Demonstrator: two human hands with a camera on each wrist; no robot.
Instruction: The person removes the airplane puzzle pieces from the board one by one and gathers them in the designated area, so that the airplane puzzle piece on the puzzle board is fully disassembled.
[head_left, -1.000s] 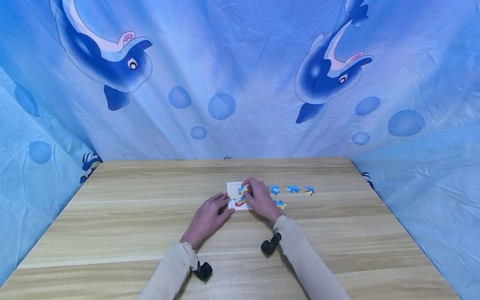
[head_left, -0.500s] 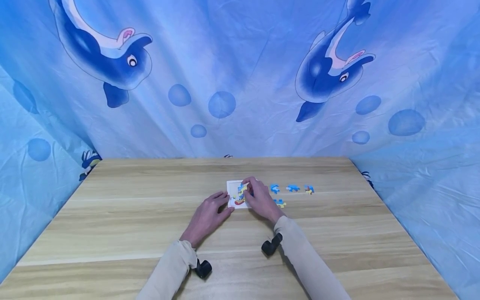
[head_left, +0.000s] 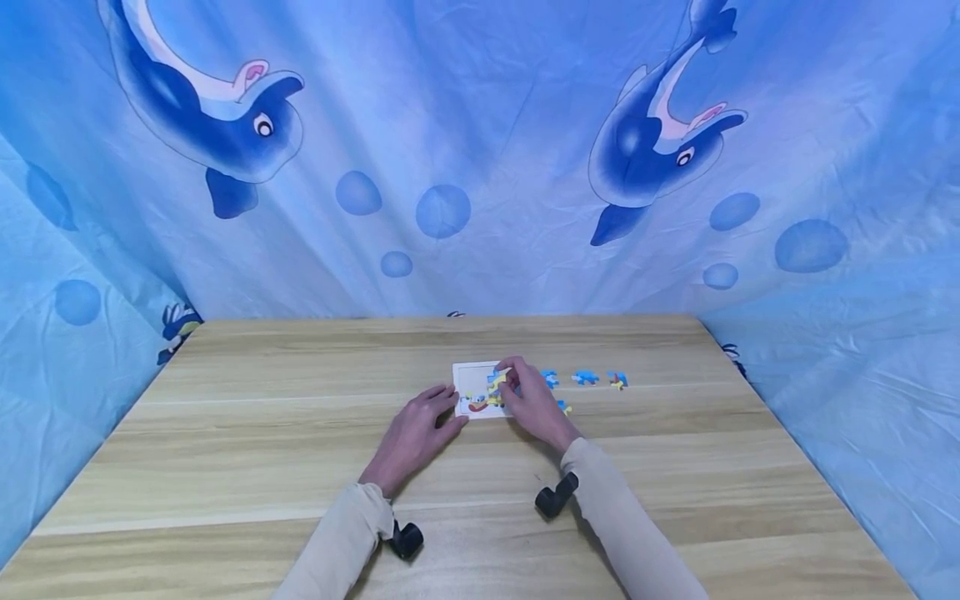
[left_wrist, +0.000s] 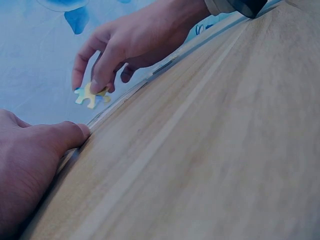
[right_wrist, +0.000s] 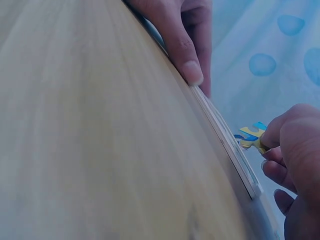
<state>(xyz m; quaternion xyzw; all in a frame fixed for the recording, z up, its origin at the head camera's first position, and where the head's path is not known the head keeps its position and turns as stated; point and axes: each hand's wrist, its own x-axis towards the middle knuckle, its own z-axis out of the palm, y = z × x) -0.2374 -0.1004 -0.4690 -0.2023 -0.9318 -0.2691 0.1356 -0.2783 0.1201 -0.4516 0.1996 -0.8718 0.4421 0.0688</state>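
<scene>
Just below the centre of the head view, the right hand [head_left: 536, 408] pinches a puzzle piece [right_wrist: 253, 136] between thumb and fingers – small gap, firm hold – over the white tray [head_left: 472, 378]; whether it touches the tray is hard to tell. The left hand [head_left: 415, 427], fingers loosely spread, touches the tray's left side. Loose pieces [head_left: 586, 378] lie right of centre on the table [head_left: 285, 450].
</scene>
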